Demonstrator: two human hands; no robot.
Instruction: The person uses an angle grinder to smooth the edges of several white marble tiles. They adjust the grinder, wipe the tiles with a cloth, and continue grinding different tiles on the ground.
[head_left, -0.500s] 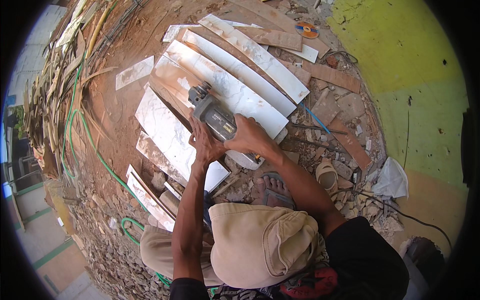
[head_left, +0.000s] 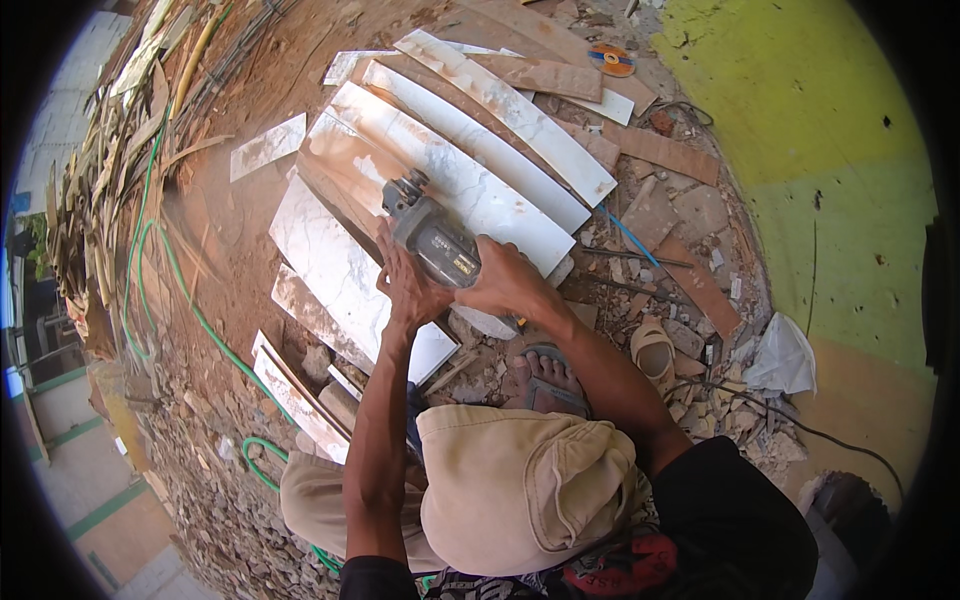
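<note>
"Head view: where's the power tool (head_left: 438, 242)?"

"Over the white strip (head_left: 520, 222), long axis slanting up-left, away from the person; left hand (head_left: 411, 288) curled against its side, right hand (head_left: 508, 282) wrapped round its rear."

The left forearm (head_left: 387, 400) extends almost straight up from the lower edge; the left hand (head_left: 412, 290) is set with its fingers pointing forward and slightly bent. The right forearm (head_left: 605, 370) runs diagonally forward and leftward from a bent elbow, with the right hand (head_left: 510, 280) curled in a grip. Both hands converge ahead of the body, thumb sides facing each other.
</note>
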